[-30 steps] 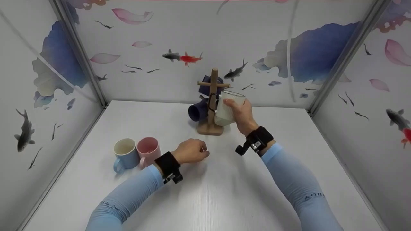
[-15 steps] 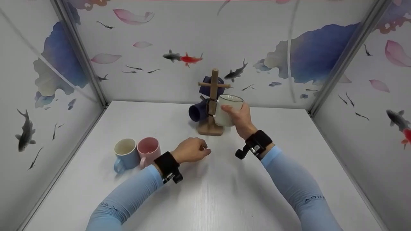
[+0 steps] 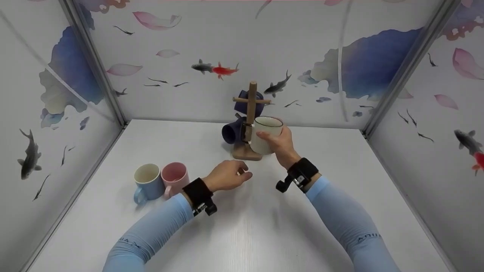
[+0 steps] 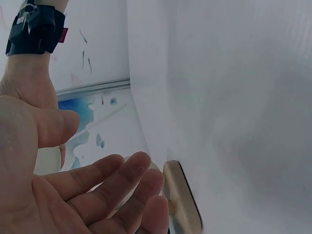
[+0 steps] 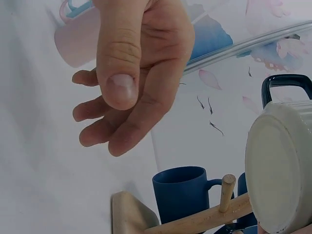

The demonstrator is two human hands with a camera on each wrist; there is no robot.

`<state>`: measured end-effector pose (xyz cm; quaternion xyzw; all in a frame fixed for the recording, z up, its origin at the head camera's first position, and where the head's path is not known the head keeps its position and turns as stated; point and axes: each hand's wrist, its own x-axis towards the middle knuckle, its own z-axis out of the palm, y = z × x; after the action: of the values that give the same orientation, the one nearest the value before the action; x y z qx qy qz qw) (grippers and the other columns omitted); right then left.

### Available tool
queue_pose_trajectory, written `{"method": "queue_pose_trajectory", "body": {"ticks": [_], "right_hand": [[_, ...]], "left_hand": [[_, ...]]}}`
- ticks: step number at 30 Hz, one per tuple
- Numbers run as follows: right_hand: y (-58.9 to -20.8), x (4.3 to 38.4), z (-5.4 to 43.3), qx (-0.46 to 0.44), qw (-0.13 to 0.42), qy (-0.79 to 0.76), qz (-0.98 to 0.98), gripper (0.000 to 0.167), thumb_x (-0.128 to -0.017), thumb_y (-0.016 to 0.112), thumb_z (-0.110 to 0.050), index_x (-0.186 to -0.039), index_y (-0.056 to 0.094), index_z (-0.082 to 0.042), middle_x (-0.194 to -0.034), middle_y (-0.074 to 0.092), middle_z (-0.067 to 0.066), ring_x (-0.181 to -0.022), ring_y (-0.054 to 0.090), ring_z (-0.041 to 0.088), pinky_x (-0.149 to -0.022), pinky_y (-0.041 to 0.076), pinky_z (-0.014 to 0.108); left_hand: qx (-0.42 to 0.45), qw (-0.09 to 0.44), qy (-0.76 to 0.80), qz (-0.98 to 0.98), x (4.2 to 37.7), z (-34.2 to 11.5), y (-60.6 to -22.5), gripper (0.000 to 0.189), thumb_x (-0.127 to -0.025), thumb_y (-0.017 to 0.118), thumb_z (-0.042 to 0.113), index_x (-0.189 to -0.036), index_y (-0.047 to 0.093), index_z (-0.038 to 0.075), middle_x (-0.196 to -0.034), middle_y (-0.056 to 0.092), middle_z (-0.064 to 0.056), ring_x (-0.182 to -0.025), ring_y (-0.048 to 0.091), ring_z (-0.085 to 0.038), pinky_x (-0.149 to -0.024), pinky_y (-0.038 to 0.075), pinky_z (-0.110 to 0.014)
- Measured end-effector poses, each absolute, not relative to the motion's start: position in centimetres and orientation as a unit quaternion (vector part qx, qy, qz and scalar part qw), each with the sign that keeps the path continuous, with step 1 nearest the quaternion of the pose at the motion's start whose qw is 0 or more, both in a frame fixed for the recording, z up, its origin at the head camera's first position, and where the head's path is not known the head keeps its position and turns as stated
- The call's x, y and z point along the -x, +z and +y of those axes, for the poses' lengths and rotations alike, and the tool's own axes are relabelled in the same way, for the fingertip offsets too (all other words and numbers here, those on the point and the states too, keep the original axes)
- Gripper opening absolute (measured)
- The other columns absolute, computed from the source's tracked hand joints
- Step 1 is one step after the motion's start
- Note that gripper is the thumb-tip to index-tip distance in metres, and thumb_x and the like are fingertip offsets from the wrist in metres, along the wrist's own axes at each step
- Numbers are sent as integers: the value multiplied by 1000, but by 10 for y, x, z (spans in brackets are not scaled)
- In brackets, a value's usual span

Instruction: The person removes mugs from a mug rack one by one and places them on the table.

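Observation:
My right hand (image 3: pixel 284 145) grips an off-white mug (image 3: pixel 260 146) with a dark rim, its thumb across the near side. The mug stands nearly upright in the air, just in front of a wooden mug rack (image 3: pixel 252 109). Its dark handle (image 5: pixel 287 80) shows in the right wrist view and points toward the rack in the head view. Low over the table, my left hand (image 3: pixel 227 175) holds nothing, its fingers loosely bent. In the left wrist view its palm and fingers (image 4: pixel 105 195) appear beside the rack's base (image 4: pixel 183 195).
Two dark blue mugs hang on the rack, an upper one (image 3: pixel 241 105) and a lower one (image 3: pixel 231 131). To the left on the white table (image 3: pixel 302 234) stand a light blue mug (image 3: pixel 151 187) and a pink mug (image 3: pixel 177 177), side by side. Printed walls enclose the table.
My right hand has lowered the off-white mug and drawn it slightly left and nearer, tipping its opening more toward me. My left hand has shifted a little to the right and forward.

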<state>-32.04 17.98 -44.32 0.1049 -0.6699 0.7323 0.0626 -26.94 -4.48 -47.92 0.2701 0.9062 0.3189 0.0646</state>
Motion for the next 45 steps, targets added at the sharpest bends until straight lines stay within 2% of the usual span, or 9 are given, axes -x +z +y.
{"method": "queue_pose_trajectory", "body": {"ticks": [6, 13, 20, 24, 28, 33, 37, 42, 45], "right_hand": [[-454, 319, 181, -107, 71, 718, -684, 70, -89, 87, -12, -152, 58, -5, -138, 68, 12, -122, 66, 25, -105, 56, 46], [-467, 316, 184, -104, 73, 700, -703, 72, -88, 88, -13, -153, 57, -6, -138, 68, 12, -122, 65, 25, -106, 55, 48], [-473, 315, 186, -105, 66, 698, -705, 75, -87, 90, -10, -154, 56, -5, -141, 67, 13, -124, 65, 26, -110, 53, 50], [-476, 315, 188, -110, 57, 699, -704, 78, -86, 90, -12, -156, 55, -6, -145, 66, 15, -127, 64, 28, -113, 53, 54], [-480, 312, 189, -116, 53, 693, -710, 80, -86, 90, -14, -157, 54, -6, -146, 65, 17, -129, 64, 29, -116, 53, 56], [-486, 310, 189, -133, 57, 675, -724, 80, -83, 91, -12, -155, 56, -6, -143, 68, 17, -126, 66, 26, -114, 54, 54], [-488, 309, 188, -143, 58, 669, -727, 80, -83, 92, -10, -154, 57, -6, -142, 70, 16, -125, 67, 25, -113, 54, 52], [-489, 308, 188, -154, 54, 666, -727, 80, -83, 91, -9, -155, 57, -6, -141, 69, 15, -126, 67, 25, -112, 54, 51], [-488, 308, 188, -166, 48, 666, -726, 80, -84, 91, -9, -155, 56, -6, -143, 68, 15, -127, 66, 25, -112, 54, 51]], "left_hand": [[-263, 53, 326, 907, 270, -44, -480, 43, -111, 61, 33, -135, 76, 1, -122, 84, -18, -116, 79, -37, -106, 60, -57], [-252, 37, 352, 901, 270, -46, -480, 47, -112, 61, 37, -144, 68, 4, -129, 81, -19, -111, 80, -36, -99, 64, -56], [-241, 17, 388, 890, 271, -46, -477, 53, -114, 60, 44, -153, 56, 8, -139, 76, -22, -115, 79, -38, -101, 64, -57], [-248, -3, 402, 881, 272, -46, -477, 55, -115, 59, 43, -156, 53, 6, -144, 74, -24, -118, 78, -39, -103, 63, -57], [-250, -16, 412, 876, 273, -47, -473, 57, -115, 59, 41, -158, 52, 4, -146, 73, -22, -125, 77, -37, -105, 63, -56], [-244, -40, 427, 870, 275, -48, -469, 50, -116, 59, 37, -154, 58, 4, -134, 78, -18, -116, 79, -34, -101, 63, -55], [-249, -47, 452, 855, 275, -49, -467, 43, -118, 56, 34, -148, 62, 4, -124, 80, -17, -103, 81, -29, -92, 64, -48], [-248, -13, 497, 831, 274, -50, -464, 32, -120, 53, 31, -137, 64, 6, -119, 79, -17, -81, 75, -18, -74, 59, -32], [-247, 14, 523, 816, 275, -50, -462, 28, -121, 51, 31, -127, 63, 7, -116, 76, -17, -76, 69, -14, -70, 57, -29]]}}
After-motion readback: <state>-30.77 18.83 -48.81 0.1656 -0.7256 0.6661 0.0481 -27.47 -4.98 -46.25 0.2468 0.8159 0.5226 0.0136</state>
